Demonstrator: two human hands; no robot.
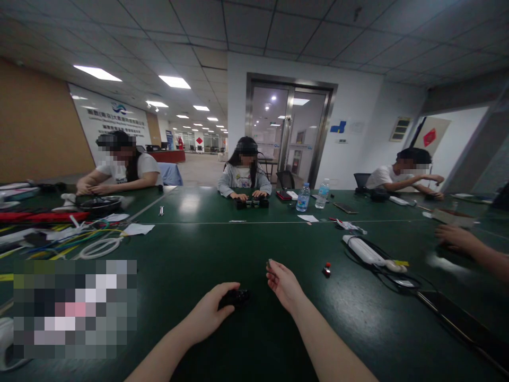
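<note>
My left hand (214,307) is wrapped round one end of a small black object (242,298) low over the green table; its exact kind is too dark to tell. To the right, my right hand (284,284) is raised a little, with thumb and fingertips pinched together. A tiny greyish thing shows at those fingertips, too small to name. The two hands are apart. A small red and silvery piece (326,269) lies on the table to the right of my right hand.
White power strip (363,250) with black cable and a dark flat panel (469,323) lie right. Cables and a white cable coil (101,247) lie left. Water bottles (303,197), a small wrench (161,210) and paper are farther back. Several people sit around; another person's hand (457,237) reaches in right.
</note>
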